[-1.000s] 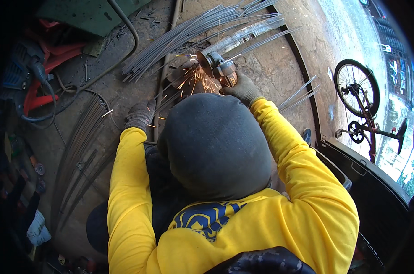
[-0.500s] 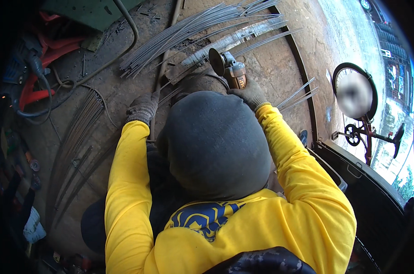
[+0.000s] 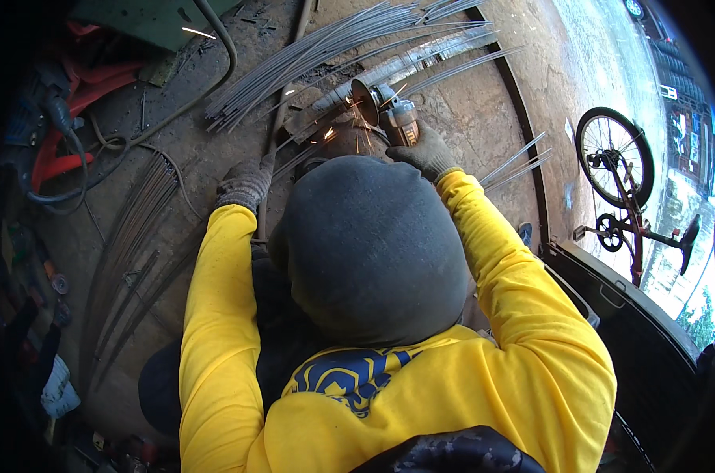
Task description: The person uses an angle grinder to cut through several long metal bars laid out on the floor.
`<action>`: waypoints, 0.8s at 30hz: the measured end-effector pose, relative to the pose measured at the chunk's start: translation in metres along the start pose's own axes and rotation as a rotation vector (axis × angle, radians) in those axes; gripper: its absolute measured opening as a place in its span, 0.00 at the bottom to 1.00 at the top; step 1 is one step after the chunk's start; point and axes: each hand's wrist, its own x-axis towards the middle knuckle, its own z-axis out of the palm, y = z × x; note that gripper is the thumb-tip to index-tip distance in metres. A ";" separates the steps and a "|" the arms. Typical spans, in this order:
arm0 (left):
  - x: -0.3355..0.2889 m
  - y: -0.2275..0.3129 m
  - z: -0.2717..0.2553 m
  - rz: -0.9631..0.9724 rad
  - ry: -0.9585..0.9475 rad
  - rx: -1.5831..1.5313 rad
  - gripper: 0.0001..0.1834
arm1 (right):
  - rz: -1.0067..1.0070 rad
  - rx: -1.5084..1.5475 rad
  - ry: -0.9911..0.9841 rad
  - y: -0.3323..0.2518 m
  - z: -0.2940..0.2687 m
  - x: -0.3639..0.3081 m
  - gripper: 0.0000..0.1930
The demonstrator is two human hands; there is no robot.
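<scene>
My right hand [image 3: 427, 151], in a grey knit glove, is wrapped round the body of an angle grinder [image 3: 401, 122]. The grinder's disc [image 3: 365, 102] faces left, and orange sparks spray below and to the left of it. Farther left, my gloved left hand [image 3: 243, 185] is closed at the near end of some thin metal rods [image 3: 294, 163], which run toward the grinder. The dark covered head [image 3: 373, 244] in the middle hides part of the rods and whatever lies just below the disc.
A bundle of thin metal rods [image 3: 294, 71] lies ahead, beside a long pale metal strip [image 3: 428, 63]. Darker rods [image 3: 137, 229] and a red-framed machine [image 3: 66, 110] with cables are at left. A dark metal edge [image 3: 523, 118] and a bicycle [image 3: 621, 173] stand right.
The angle grinder in my right hand has shifted slightly left and nearer. Sparks now fly from around its disc, where none showed before. My left hand has barely moved.
</scene>
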 end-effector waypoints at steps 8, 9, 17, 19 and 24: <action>-0.007 0.005 -0.005 0.022 -0.011 -0.017 0.41 | 0.021 0.027 0.016 0.002 -0.001 0.001 0.42; -0.005 0.002 -0.003 0.016 -0.001 -0.017 0.41 | 0.024 0.034 0.004 -0.002 0.000 0.001 0.42; -0.004 0.006 -0.004 0.006 -0.017 -0.015 0.40 | 0.019 0.032 0.009 0.013 0.002 0.011 0.44; -0.003 0.002 -0.005 -0.002 -0.022 -0.009 0.40 | 0.022 0.037 -0.001 0.009 0.003 0.008 0.44; -0.008 0.005 -0.007 -0.001 -0.030 -0.035 0.38 | 0.028 0.055 -0.002 0.008 0.003 0.005 0.43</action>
